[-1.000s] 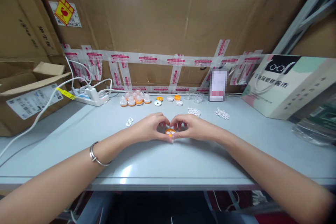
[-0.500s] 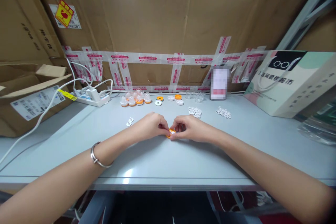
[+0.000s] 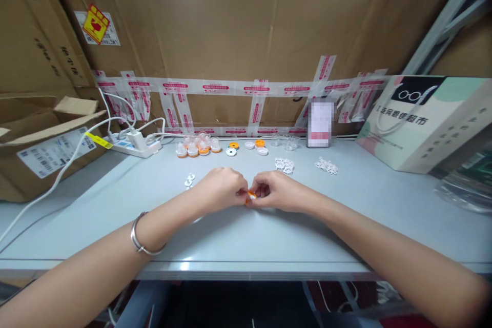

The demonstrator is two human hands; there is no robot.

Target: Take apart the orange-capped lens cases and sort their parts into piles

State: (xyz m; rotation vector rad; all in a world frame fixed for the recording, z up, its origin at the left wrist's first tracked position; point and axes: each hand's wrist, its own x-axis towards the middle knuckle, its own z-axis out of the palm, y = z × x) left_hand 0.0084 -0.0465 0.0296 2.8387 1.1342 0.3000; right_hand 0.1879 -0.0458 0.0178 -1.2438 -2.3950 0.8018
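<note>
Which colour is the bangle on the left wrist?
The bangle is silver, clearest in the head view.

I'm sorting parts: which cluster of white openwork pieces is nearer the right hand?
The left cluster, just beyond the right hand; the right cluster lies farther, in front of the phone.

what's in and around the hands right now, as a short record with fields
left hand: pinching a small orange-and-white round piece
right hand: gripping the same piece from the other side
beyond left forearm: small white pieces
beyond right hand: two clusters of white openwork pieces
back row: clear-domed orange-based pieces, loose orange and white discs, clear plastic domes, smartphone
left side: power strip, open cardboard box
right side: paper bag printed with glasses, clear bottle
</note>
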